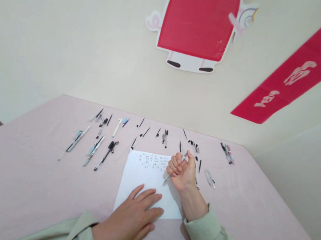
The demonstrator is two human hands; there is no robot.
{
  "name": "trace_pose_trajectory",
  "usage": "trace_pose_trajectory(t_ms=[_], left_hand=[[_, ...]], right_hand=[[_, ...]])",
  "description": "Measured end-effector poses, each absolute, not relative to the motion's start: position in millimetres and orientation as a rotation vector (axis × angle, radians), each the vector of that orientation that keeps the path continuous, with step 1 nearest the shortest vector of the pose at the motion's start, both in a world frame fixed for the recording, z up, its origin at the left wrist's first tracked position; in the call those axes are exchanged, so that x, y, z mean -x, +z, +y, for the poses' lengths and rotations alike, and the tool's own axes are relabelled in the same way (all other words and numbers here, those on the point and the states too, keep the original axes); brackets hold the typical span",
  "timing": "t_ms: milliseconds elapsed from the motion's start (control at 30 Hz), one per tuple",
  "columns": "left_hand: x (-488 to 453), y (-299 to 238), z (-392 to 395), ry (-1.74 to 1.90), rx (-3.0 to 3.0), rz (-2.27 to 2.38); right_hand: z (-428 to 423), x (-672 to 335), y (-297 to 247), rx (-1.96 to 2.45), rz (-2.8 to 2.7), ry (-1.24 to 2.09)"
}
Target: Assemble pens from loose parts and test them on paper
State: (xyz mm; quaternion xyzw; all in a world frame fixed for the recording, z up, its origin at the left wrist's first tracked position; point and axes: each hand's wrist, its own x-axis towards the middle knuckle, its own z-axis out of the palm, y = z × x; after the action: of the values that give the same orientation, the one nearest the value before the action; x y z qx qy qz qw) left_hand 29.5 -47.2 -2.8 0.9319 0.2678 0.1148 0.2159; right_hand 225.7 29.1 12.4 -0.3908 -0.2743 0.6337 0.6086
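White paper (134, 180) lies short of the table's (28, 184) far edge; left hand (129, 220) rests there, fingers spread; right hand (183, 173) has fingers curled around a pen (166, 179).

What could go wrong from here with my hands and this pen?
The left hand rests on the sheet of paper, so if it shifts, the sheet might slide with it.

The right hand grips the pen in a fist over the sheet, so a twist could leave a stray mark.

The loose clear pieces lie close to that hand's right and might get knocked.
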Motion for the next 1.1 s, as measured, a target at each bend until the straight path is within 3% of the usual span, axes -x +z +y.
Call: trace_pose_trajectory(t_ms=[333,1100], left_hand=[[-28.2,-3.2,-46.5,0.284,-2.571,0.741],[-28.2,-12.1,-45.5,0.402,-2.552,0.727]], right_hand=[[29.1,-225.3,8.4,0.557,-0.477,1.664],[28.3,-227.1,5.4,0.553,-0.500,1.703]])
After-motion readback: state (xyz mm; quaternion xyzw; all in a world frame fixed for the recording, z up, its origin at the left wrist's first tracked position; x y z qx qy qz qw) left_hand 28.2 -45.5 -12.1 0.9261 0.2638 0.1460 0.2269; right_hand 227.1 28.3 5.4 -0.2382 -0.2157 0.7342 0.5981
